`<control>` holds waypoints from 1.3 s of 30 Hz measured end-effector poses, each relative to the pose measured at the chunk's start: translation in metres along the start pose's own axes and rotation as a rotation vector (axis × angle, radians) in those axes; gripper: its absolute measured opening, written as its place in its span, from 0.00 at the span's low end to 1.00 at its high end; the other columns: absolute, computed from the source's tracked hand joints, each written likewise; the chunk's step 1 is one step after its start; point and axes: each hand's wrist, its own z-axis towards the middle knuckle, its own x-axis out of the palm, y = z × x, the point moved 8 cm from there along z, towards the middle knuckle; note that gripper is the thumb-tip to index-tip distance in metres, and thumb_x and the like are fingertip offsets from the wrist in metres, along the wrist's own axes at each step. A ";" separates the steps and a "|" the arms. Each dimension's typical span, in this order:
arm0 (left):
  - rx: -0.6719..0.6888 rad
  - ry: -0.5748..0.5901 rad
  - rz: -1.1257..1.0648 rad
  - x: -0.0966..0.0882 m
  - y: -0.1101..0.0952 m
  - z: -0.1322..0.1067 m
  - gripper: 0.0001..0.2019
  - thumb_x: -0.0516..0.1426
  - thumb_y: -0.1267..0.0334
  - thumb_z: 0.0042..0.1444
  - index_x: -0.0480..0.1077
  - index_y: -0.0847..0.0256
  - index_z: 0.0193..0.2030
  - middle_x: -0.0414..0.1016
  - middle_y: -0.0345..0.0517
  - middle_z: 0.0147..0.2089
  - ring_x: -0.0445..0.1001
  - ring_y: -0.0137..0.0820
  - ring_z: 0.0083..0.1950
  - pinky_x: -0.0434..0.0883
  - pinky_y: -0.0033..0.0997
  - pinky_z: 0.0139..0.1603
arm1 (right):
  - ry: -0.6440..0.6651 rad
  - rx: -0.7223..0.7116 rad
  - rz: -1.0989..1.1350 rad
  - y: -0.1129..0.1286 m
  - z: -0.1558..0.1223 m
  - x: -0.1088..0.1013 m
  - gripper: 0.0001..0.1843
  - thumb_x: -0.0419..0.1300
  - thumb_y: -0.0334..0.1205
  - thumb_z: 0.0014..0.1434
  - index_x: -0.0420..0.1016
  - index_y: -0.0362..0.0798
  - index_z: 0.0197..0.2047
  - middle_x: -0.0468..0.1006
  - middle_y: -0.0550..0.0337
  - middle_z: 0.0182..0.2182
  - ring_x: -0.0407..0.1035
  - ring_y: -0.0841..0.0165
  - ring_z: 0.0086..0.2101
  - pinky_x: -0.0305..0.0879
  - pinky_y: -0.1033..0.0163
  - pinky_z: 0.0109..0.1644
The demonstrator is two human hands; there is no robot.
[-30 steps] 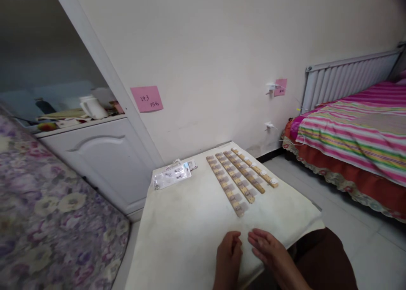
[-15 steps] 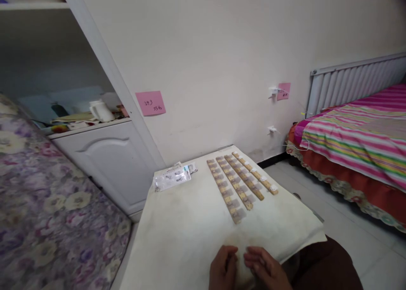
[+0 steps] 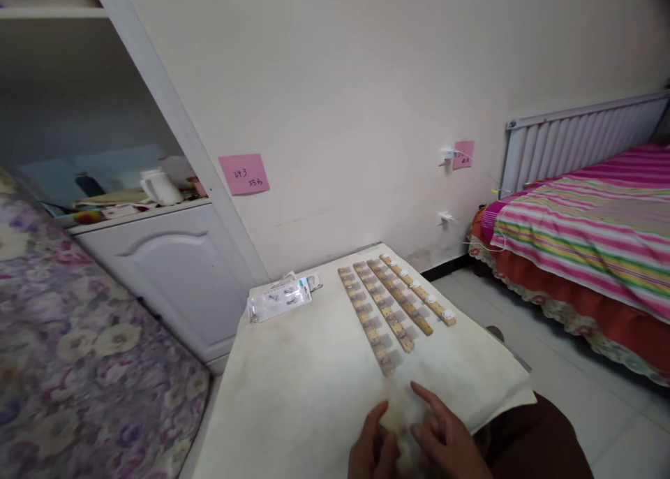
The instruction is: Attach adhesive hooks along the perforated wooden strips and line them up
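Observation:
My left hand (image 3: 370,445) and my right hand (image 3: 444,437) rest close together on the near edge of a table covered with a cream cloth (image 3: 293,388). Their fingers lie loosely stretched on the cloth, and I see nothing held in them. The right index finger points towards the near end of several wooden strips (image 3: 390,308). These lie side by side in a slanted row, each carrying small clips or white pieces. Clear plastic packets (image 3: 279,297) lie at the table's far left corner.
A white cabinet (image 3: 167,269) with a jug (image 3: 157,186) on its shelf stands to the left, beside a floral bedcover (image 3: 78,367). Pink notes (image 3: 243,174) hang on the wall. At the right are a bed with a striped cover (image 3: 586,234) and a radiator (image 3: 576,137).
My hands have drawn back towards me and lower in view, staying together on the cloth. The view has shifted slightly; the strips and packets lie as before.

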 end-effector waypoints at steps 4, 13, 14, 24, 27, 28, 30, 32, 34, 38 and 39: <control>0.117 -0.093 0.041 -0.013 -0.047 -0.004 0.36 0.51 0.47 0.55 0.51 0.62 0.67 0.70 0.41 0.33 0.66 0.27 0.26 0.67 0.27 0.30 | -0.086 -0.164 -0.178 0.056 -0.002 -0.011 0.42 0.58 0.45 0.54 0.47 0.42 0.68 0.57 0.74 0.18 0.58 0.71 0.20 0.57 0.66 0.27; 0.268 -0.285 0.378 -0.041 -0.161 -0.016 0.38 0.47 0.58 0.58 0.30 0.58 0.70 0.71 0.41 0.38 0.68 0.28 0.24 0.66 0.28 0.29 | -0.245 -0.556 -0.497 0.161 -0.011 -0.019 0.41 0.53 0.36 0.59 0.35 0.46 0.70 0.63 0.71 0.21 0.62 0.71 0.20 0.61 0.67 0.28; 0.278 -0.310 0.407 -0.042 -0.168 -0.018 0.38 0.47 0.58 0.58 0.29 0.58 0.70 0.71 0.41 0.37 0.68 0.28 0.24 0.65 0.28 0.28 | -0.252 -0.587 -0.516 0.168 -0.012 -0.020 0.41 0.53 0.36 0.59 0.34 0.46 0.70 0.64 0.70 0.21 0.62 0.71 0.20 0.61 0.66 0.28; 0.279 -0.446 0.608 -0.055 -0.171 -0.021 0.38 0.49 0.56 0.58 0.32 0.57 0.71 0.71 0.40 0.34 0.71 0.32 0.25 0.62 0.27 0.24 | -0.271 -0.617 -0.538 0.178 -0.012 -0.027 0.47 0.58 0.39 0.57 0.31 0.50 0.70 0.69 0.70 0.22 0.64 0.71 0.20 0.62 0.65 0.27; 0.264 -0.455 0.631 -0.056 -0.167 -0.020 0.38 0.48 0.57 0.58 0.32 0.56 0.71 0.71 0.40 0.34 0.72 0.32 0.26 0.63 0.27 0.25 | -0.272 -0.610 -0.538 0.175 -0.011 -0.026 0.49 0.60 0.41 0.56 0.32 0.51 0.70 0.69 0.70 0.22 0.64 0.70 0.19 0.62 0.65 0.26; 0.260 -0.453 0.636 -0.056 -0.166 -0.020 0.38 0.48 0.57 0.58 0.32 0.56 0.71 0.71 0.40 0.34 0.72 0.32 0.26 0.63 0.27 0.25 | -0.269 -0.611 -0.542 0.175 -0.011 -0.026 0.49 0.60 0.40 0.56 0.32 0.51 0.70 0.69 0.70 0.22 0.64 0.70 0.19 0.62 0.65 0.26; 0.252 -0.446 0.637 -0.056 -0.165 -0.019 0.38 0.48 0.57 0.58 0.31 0.56 0.70 0.71 0.40 0.34 0.72 0.32 0.26 0.62 0.27 0.25 | -0.261 -0.611 -0.550 0.175 -0.010 -0.025 0.49 0.60 0.39 0.56 0.32 0.52 0.70 0.69 0.70 0.22 0.64 0.70 0.19 0.63 0.65 0.27; 0.247 -0.440 0.634 -0.055 -0.163 -0.019 0.38 0.48 0.57 0.58 0.31 0.56 0.70 0.71 0.40 0.34 0.72 0.32 0.26 0.61 0.27 0.24 | -0.255 -0.612 -0.552 0.174 -0.010 -0.024 0.49 0.60 0.38 0.56 0.31 0.52 0.70 0.69 0.70 0.23 0.64 0.71 0.19 0.63 0.65 0.27; 0.240 -0.439 0.640 -0.055 -0.162 -0.019 0.38 0.48 0.57 0.58 0.30 0.55 0.70 0.71 0.40 0.34 0.73 0.32 0.26 0.61 0.27 0.24 | -0.254 -0.610 -0.557 0.174 -0.010 -0.023 0.49 0.60 0.38 0.56 0.31 0.51 0.70 0.68 0.70 0.23 0.64 0.71 0.19 0.63 0.65 0.26; 0.217 -0.438 0.687 -0.055 -0.160 -0.018 0.37 0.46 0.59 0.60 0.27 0.56 0.70 0.70 0.39 0.34 0.73 0.31 0.26 0.62 0.27 0.25 | -0.250 -0.607 -0.584 0.173 -0.011 -0.023 0.48 0.58 0.37 0.57 0.29 0.51 0.70 0.68 0.70 0.23 0.65 0.71 0.20 0.64 0.65 0.27; 0.209 -0.434 0.698 -0.055 -0.159 -0.017 0.36 0.45 0.59 0.60 0.26 0.56 0.70 0.70 0.39 0.34 0.73 0.31 0.26 0.62 0.27 0.25 | -0.250 -0.605 -0.592 0.172 -0.011 -0.023 0.48 0.57 0.37 0.58 0.28 0.51 0.70 0.68 0.70 0.23 0.65 0.71 0.20 0.64 0.65 0.27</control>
